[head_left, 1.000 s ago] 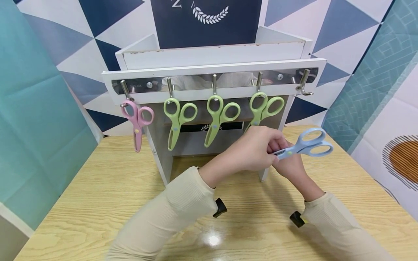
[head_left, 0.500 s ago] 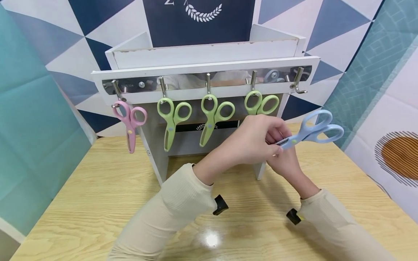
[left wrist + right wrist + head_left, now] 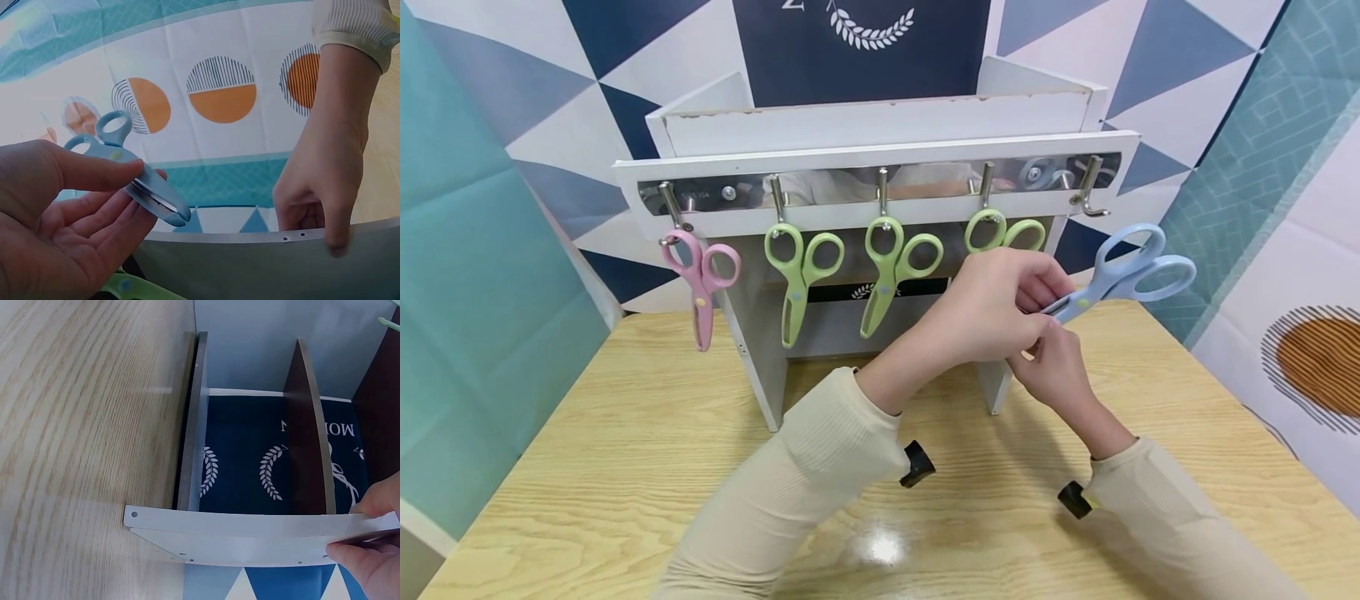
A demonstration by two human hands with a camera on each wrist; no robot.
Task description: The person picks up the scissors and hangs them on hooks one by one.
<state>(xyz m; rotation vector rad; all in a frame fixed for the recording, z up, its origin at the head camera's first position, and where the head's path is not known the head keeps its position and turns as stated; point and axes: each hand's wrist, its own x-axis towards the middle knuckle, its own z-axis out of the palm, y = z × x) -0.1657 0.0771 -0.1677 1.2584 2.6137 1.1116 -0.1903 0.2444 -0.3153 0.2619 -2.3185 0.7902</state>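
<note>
My left hand (image 3: 988, 304) pinches a pair of light blue scissors (image 3: 1084, 298) by the blade end between thumb and fingers. The handle loops point up and right, near the rightmost metal hook (image 3: 1092, 187) but apart from it. In the left wrist view, the blue scissors (image 3: 156, 197) show their blade tips towards the lower right. My right hand (image 3: 1060, 375) grips the edge of the white rack's side panel (image 3: 269, 534), thumb on one side and fingers on the other. Green scissors (image 3: 985, 229) hang just behind my left hand, their blades hidden by it.
Pink scissors (image 3: 702, 283) hang from the leftmost hook of the white rack (image 3: 880, 150). Two more pairs, green scissors (image 3: 796, 275) and green scissors (image 3: 891, 267), hang from middle hooks. The rack stands on a wooden table (image 3: 625, 467) before a patterned backdrop.
My left hand has raised the blue scissors up and slightly right, their loops now closer to the rightmost hook. My right hand stays at the rack's side. The head view has shifted slightly.
</note>
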